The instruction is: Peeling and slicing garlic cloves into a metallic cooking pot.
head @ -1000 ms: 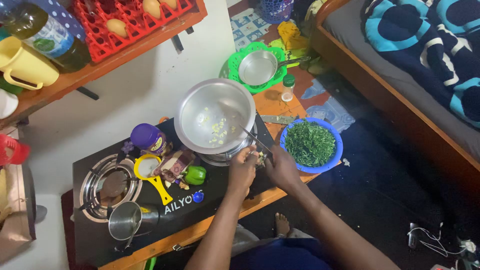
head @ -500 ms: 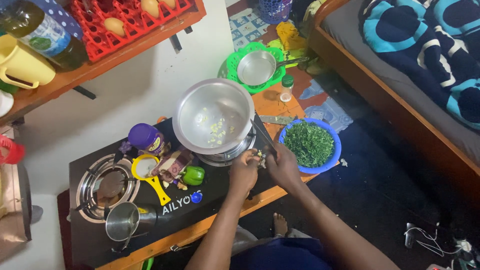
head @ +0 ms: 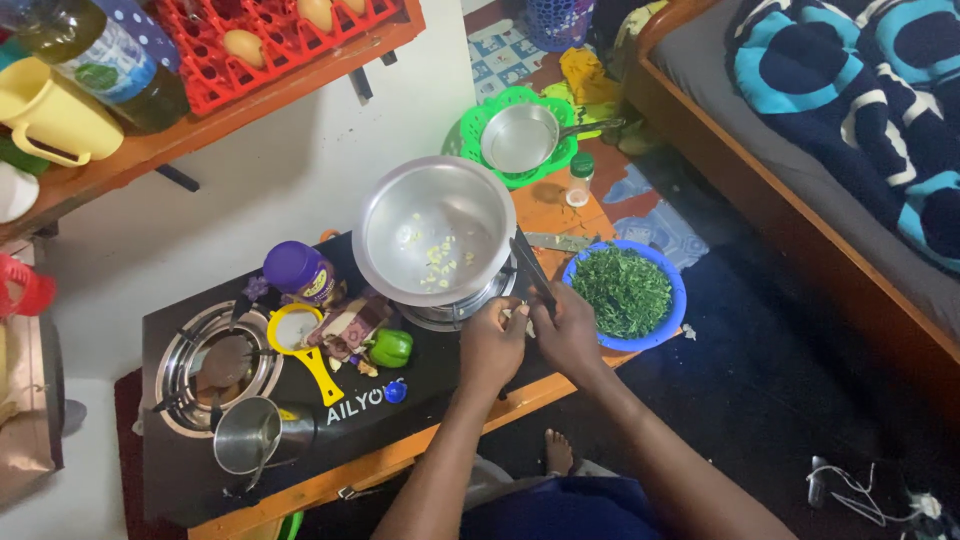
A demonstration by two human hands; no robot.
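Just below the pot (head: 434,232), at its lower right rim: two bare hands close together over the black stove (head: 180,470). Left hand (head: 490,345) curled, fingertips pinched on a small pale piece of food (head: 517,317), too small and too hidden to name. Right hand (head: 567,335) closed around the handle of a knife (head: 532,268), dark blade pointing up and away toward the pot rim, tilted. Piece held in the air between the two hands, touching the left fingertips, just right of the pot.

Likely light and small, probably firm but slick once cut; safest held by the uncut end between thumb and fingertips, well back from the blade. Knife stiff and sharp, best taken by the handle only.

Both forearms reaching up from the lower edge, wrists bent inward, hands nearly touching.

Inside the pot: a scatter of pale chopped bits. Right of the pot: blue bowl (head: 671,318) of chopped greens. Left of the pot: purple-lidded jar (head: 297,270), yellow strainer (head: 305,350), green pepper (head: 390,347).
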